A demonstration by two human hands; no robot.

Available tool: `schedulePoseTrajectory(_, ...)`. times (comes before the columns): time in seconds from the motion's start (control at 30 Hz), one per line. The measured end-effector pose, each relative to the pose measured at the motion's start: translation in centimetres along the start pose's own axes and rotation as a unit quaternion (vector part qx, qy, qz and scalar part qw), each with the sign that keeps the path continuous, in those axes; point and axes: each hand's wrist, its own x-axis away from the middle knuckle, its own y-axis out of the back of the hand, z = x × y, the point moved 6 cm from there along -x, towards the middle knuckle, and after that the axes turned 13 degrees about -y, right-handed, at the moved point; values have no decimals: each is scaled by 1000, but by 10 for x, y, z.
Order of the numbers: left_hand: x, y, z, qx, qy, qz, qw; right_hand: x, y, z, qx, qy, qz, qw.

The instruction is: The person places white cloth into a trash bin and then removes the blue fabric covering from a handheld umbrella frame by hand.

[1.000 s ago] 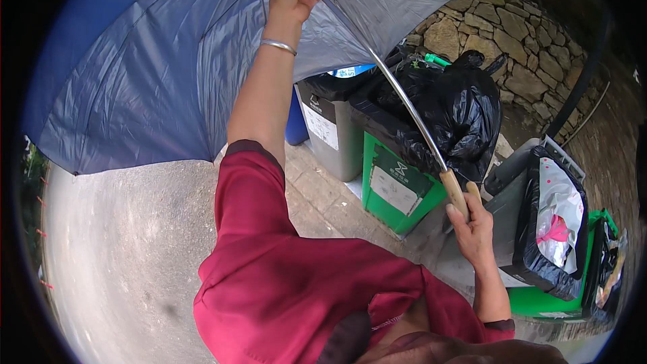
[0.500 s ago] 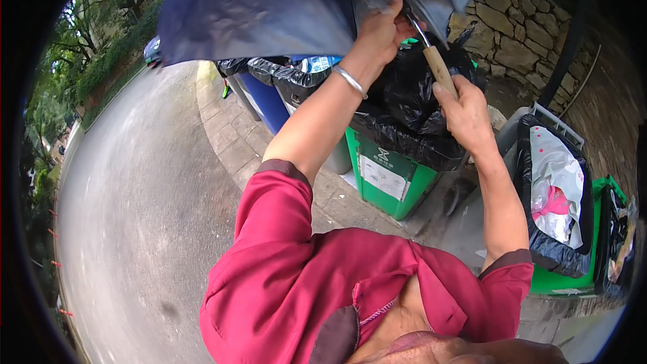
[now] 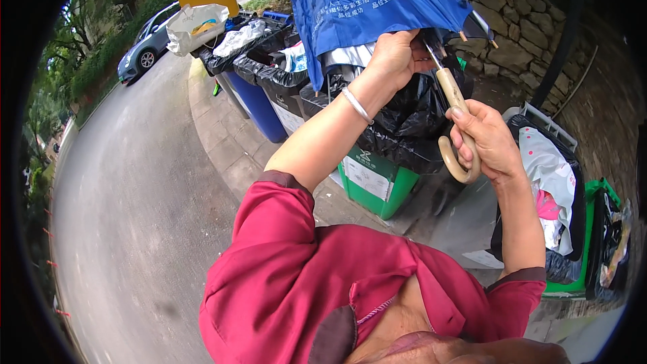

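Observation:
A blue umbrella (image 3: 377, 10) is held out ahead of me, its cloth drooping in loose folds and partly folded down. Its pale curved handle (image 3: 452, 94) points back toward me. My right hand (image 3: 486, 136) is closed round the handle just above the hook. Up at the metal shaft, under the edge of the cloth, my left hand (image 3: 397, 61) grips the umbrella; its fingertips are partly hidden there. A silver bangle (image 3: 355, 105) is on my left wrist. Below the umbrella stands a green bin (image 3: 377, 185) lined with a black bag (image 3: 404, 121).
A blue bin (image 3: 253, 104) and other bins with black liners line the kerb at left, a white bag (image 3: 195, 27) on top. Another lined bin (image 3: 552, 182) holds rubbish at right. A stone wall (image 3: 505, 17) rises behind. A car (image 3: 147, 47) is on the road (image 3: 141, 209).
The umbrella's spread canopy has drawn in and swung right, uncovering the bins and car at left. My right hand has come lower and nearer me, and the hooked handle end now shows.

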Motion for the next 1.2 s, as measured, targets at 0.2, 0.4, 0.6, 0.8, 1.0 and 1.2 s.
schedulePoseTrajectory(0.2,-9,74,48,-12,81,-128,988,-59,9,-39,-69,-62,65,994)
schedulePoseTrajectory(0.4,-14,178,118,-7,174,-203,964,-133,14,-88,-34,-127,45,990)
schedulePoseTrajectory(0.6,-1,206,92,-130,198,-137,962,-160,7,-100,24,-118,-21,992)
schedulePoseTrajectory(0.8,56,202,-50,-556,-287,124,770,-148,-1,-90,155,-105,-135,973)
schedulePoseTrajectory(1.0,8,195,-65,-669,-340,210,627,-154,-23,-79,238,-137,-186,943)
schedulePoseTrajectory(1.2,-48,180,-33,-639,-422,239,597,-154,-21,-79,358,-44,-221,906)
